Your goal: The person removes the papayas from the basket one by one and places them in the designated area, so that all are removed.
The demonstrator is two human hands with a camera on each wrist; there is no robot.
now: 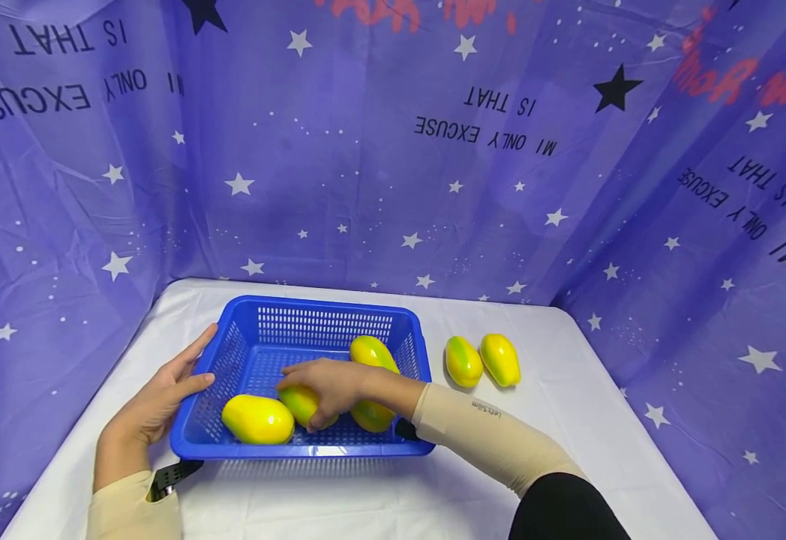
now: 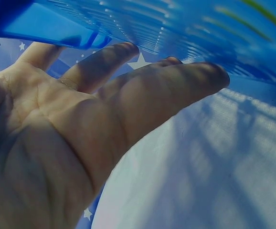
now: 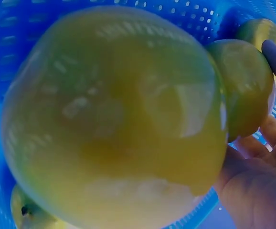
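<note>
A blue plastic basket (image 1: 335, 451) with slotted walls stands on the table and holds several yellow-green mangoes. My left hand (image 1: 160, 394) lies against its left side, the thumb at the rim; in the left wrist view its nearly straight fingers (image 2: 176, 88) touch the outer wall below the rim. My right hand (image 1: 332, 386) reaches into the basket and grips a mango (image 1: 298, 403) from above, thumb and fingers on either side. Left of it lies another mango (image 1: 258, 420). Under my right forearm are an upper mango (image 1: 369, 351) and a lower mango (image 1: 371, 417), partly hidden.
Right of the basket, two mangoes lie side by side on the white cloth: a greenish mango (image 1: 463, 361) and a yellower mango (image 1: 500, 360). A purple star-printed curtain (image 1: 379, 187) encloses the back and sides of the white table (image 1: 535, 450).
</note>
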